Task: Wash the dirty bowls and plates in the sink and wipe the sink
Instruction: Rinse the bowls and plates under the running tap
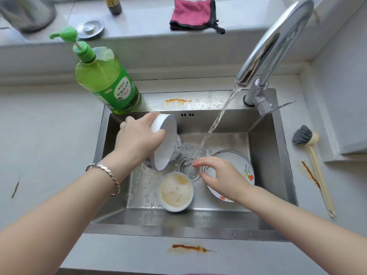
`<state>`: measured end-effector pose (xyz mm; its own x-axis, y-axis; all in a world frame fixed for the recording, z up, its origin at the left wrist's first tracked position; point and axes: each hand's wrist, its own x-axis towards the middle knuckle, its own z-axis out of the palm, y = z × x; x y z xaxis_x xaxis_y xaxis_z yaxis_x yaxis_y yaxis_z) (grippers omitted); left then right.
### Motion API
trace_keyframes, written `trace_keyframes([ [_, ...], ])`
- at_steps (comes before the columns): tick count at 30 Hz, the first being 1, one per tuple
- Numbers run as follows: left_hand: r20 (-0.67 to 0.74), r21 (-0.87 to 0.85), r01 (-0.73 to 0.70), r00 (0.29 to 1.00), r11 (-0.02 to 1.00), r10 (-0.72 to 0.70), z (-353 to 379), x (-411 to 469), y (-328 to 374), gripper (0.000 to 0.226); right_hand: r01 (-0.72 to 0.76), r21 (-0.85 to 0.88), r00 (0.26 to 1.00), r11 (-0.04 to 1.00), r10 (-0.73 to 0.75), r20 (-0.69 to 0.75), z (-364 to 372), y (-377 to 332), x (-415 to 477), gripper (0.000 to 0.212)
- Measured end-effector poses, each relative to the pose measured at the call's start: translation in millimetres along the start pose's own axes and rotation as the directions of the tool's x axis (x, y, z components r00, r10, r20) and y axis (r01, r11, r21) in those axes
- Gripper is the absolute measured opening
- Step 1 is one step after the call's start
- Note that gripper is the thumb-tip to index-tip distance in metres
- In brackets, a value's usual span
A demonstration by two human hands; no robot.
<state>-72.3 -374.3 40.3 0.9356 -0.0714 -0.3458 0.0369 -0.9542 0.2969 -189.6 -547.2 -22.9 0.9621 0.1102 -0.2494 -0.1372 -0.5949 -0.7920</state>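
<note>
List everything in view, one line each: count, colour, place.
sink: one, steel, set in the grey counter
faucet: one, chrome, rear right, water running
held bowl: one, white, tilted over the sink floor
dirty bowl: one, pale, beige residue, sink floor, front
plate: one, white with flower print, sink floor, right
soap bottle: one, green, sink's rear-left corner
cloth: one, pink, back ledge
drain cover: one, metal, back ledge
brush: one, grey head, beige handle, counter, right
left hand: grips the held bowl
right hand: holds nothing, fingers in the water
</note>
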Motion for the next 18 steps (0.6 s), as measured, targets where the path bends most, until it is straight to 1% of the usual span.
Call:
trace_keyframes([
  [2, -0.015, 0.070, -0.025, 1.000, 0.997, 0.026, -2, 1, -4, 0.055, -0.032, -0.044, 0.999, 0.999, 0.033, 0.033, -6, 4, 0, 0.030],
  [4, -0.025, 0.103, -0.004, 1.000, 0.995, 0.007, -3, 0, -11, 0.055, -0.048, -0.078, 0.997, 0.996, 0.053, 0.057, -10, 6, 1, 0.031],
  [6, -0.028, 0.112, 0.032, 0.999, 0.993, -0.029, -2, -2, -21, 0.052, -0.038, -0.124, 0.995, 0.992, 0.048, 0.082, -12, 5, 2, 0.033],
  [7, -0.028, 0.083, 0.046, 0.999, 0.996, -0.043, -1, -4, -24, 0.050, -0.020, -0.144, 0.994, 0.989, 0.035, 0.102, -11, 3, 3, 0.036],
  [8, -0.025, 0.008, 0.053, 0.998, 0.999, -0.053, 2, -4, -27, 0.049, 0.004, -0.151, 0.991, 0.989, 0.016, 0.132, -10, -1, 5, 0.042],
  [9, -0.010, -0.129, 0.057, 0.998, 0.990, -0.058, 6, -6, -26, 0.048, 0.034, -0.141, 0.984, 0.989, -0.009, 0.175, -7, -6, 6, 0.049],
  [10, 0.020, -0.301, 0.072, 0.997, 0.951, -0.069, 10, -8, -21, 0.045, 0.078, -0.123, 0.975, 0.989, -0.049, 0.219, -4, -13, 8, 0.058],
  [12, 0.081, -0.584, 0.118, 0.993, 0.803, -0.088, 20, -14, -4, 0.034, 0.166, -0.043, 0.947, 0.985, -0.148, 0.286, 5, -29, 9, 0.073],
  [13, 0.091, -0.674, 0.130, 0.991, 0.727, -0.094, 25, -16, 5, 0.033, 0.185, 0.002, 0.938, 0.983, -0.177, 0.299, 8, -36, 9, 0.077],
  [14, 0.081, -0.736, 0.118, 0.993, 0.666, -0.086, 29, -18, 12, 0.032, 0.176, 0.028, 0.933, 0.984, -0.176, 0.314, 8, -38, 8, 0.078],
  [15, 0.062, -0.773, 0.092, 0.996, 0.628, -0.069, 31, -20, 18, 0.030, 0.184, 0.024, 0.927, 0.983, -0.182, 0.327, 5, -36, 7, 0.078],
  [16, 0.044, -0.794, 0.068, 0.998, 0.604, -0.055, 33, -20, 21, 0.023, 0.241, -0.036, 0.921, 0.970, -0.217, 0.323, -1, -29, 7, 0.074],
  [17, 0.047, -0.800, 0.065, 0.998, 0.596, -0.045, 33, -19, 23, 0.017, 0.355, -0.145, 0.900, 0.923, -0.296, 0.318, -9, -18, 8, 0.066],
  [18, 0.072, -0.800, 0.081, 0.997, 0.595, -0.039, 33, -18, 23, 0.021, 0.458, -0.260, 0.861, 0.850, -0.352, 0.367, -18, -2, 10, 0.058],
])
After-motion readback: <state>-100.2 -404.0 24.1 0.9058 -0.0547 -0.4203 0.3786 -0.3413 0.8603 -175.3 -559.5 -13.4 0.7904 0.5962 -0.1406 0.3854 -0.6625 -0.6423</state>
